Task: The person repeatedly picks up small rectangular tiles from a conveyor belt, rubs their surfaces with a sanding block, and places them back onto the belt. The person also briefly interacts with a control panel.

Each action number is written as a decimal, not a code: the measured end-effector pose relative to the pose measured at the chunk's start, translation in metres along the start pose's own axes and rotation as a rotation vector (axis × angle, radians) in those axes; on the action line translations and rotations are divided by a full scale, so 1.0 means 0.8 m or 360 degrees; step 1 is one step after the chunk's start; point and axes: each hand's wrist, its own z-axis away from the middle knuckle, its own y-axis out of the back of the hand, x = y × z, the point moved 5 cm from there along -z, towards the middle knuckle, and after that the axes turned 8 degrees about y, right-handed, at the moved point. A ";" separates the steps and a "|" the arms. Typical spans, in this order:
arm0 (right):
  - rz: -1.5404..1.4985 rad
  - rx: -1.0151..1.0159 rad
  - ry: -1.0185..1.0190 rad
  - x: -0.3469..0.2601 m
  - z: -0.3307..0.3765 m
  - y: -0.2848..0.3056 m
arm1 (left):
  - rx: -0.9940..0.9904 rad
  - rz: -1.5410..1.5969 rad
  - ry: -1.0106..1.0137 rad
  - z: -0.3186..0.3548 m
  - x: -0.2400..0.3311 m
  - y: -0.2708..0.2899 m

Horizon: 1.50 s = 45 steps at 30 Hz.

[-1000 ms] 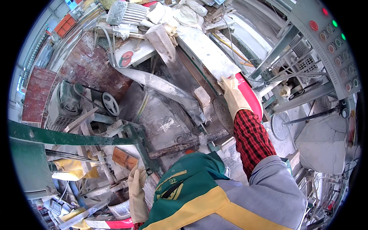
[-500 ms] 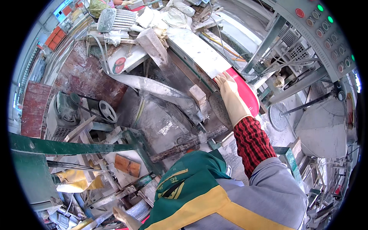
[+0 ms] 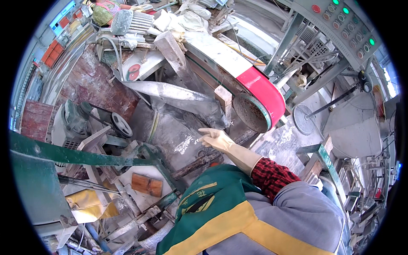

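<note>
The grey metal trough (image 3: pixel 182 95) lay aslant at the centre of the view, its lower end beside an upright wooden block (image 3: pixel 223 98). To the right of the block ran a long machine cover (image 3: pixel 261 91), white along its length and red at the rounded near end, with a brownish round drum (image 3: pixel 248 111) set at its inner side.

The right hand (image 3: pixel 219 141), in a cream glove, was just below the trough's lower end. It was released, with fingers loosely extended and pointing left. Contact with the trough could not be determined. The left hand was out of view; its state could not be told.

Nearer the wearer, a dark, worn bar (image 3: pixel 195 165) crossed below the right hand, by the green and yellow apron (image 3: pixel 231 225). To the left, a brown wood piece (image 3: pixel 146 185) lay on a pale surface beneath a green beam (image 3: pixel 85 153). A spoked wheel (image 3: pixel 121 124) stood beyond.

At upper right, a control panel (image 3: pixel 329 27) showed lit green lamps. At upper left, a co-worker (image 3: pixel 106 12) was partly visible.
</note>
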 end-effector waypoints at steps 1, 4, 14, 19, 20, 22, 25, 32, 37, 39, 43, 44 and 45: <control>-0.0033 0.0017 0.0016 0.003 0.001 -0.003 | -0.0022 0.0008 0.0003 -0.004 -0.001 -0.001; -0.0142 0.0090 0.0074 0.023 -0.003 0.008 | -0.0099 0.0026 0.0006 -0.012 0.008 -0.012; -0.0061 0.0123 0.0049 0.028 0.020 -0.009 | -0.0149 0.0053 0.0053 -0.034 0.002 0.001; 0.0076 0.0143 0.0056 0.029 0.025 -0.007 | -0.0149 0.0059 0.0078 -0.041 -0.002 0.010; 0.0083 0.0145 0.0072 0.033 0.025 -0.003 | -0.0151 0.0061 0.0085 -0.041 -0.002 0.011; 0.0102 0.0158 0.0080 0.043 0.018 0.004 | -0.0149 0.0063 0.0097 -0.043 -0.003 0.015; 0.0121 0.0148 0.0060 0.042 0.015 0.004 | -0.0131 0.0086 0.0128 -0.045 -0.010 0.025; 0.0212 0.0078 0.0029 0.038 0.006 -0.006 | -0.0090 0.0135 0.0199 -0.049 -0.027 0.057; 0.0192 -0.0028 0.0013 0.035 -0.003 -0.021 | -0.0043 0.0362 0.0271 -0.071 -0.061 0.152; 0.0276 -0.0100 0.0000 0.034 -0.009 -0.029 | -0.0285 0.0759 0.0311 -0.090 -0.072 0.216; 0.0141 -0.0330 -0.0025 0.042 -0.010 -0.046 | -0.0485 0.0950 0.0377 -0.003 -0.017 0.167; 0.0129 -0.0420 -0.0068 0.031 -0.005 -0.066 | -0.0858 0.1161 0.0316 0.032 0.005 0.125; 0.0113 -0.0554 -0.0134 0.023 -0.002 -0.085 | -0.1051 0.0819 -0.0011 0.048 0.012 0.102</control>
